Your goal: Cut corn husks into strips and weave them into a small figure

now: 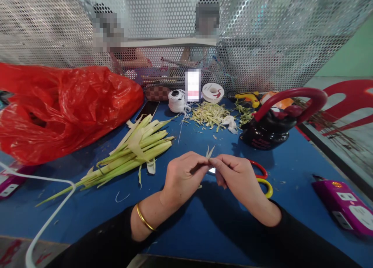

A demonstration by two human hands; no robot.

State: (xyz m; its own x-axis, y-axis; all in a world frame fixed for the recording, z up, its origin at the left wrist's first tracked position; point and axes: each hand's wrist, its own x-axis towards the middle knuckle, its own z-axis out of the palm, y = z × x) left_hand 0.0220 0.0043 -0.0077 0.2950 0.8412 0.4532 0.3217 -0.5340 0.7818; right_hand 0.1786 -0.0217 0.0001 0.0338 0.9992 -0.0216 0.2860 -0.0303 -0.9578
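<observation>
My left hand [184, 176] and my right hand [239, 177] meet above the middle of the blue table. Both pinch a small pale strip of plant leaf [209, 152], whose two pointed ends stick up in a V between the fingertips. The lower part of the strip is hidden by my fingers. Scissors with red and yellow handles [265, 187] lie partly beneath my right hand, and a bit of shiny blade shows between the hands. To the left of my left hand rests a bundle of long green and pale leaf stalks [140, 145], resembling corn husks.
Behind my hands are a heap of cut leaf pieces [210, 114], a ball of white string [176, 102], a ribbon spool [212, 92] and a lit phone [192, 84]. A red plastic bag [67, 108] bulges at left; a black pot with a red handle [265, 134] stands right.
</observation>
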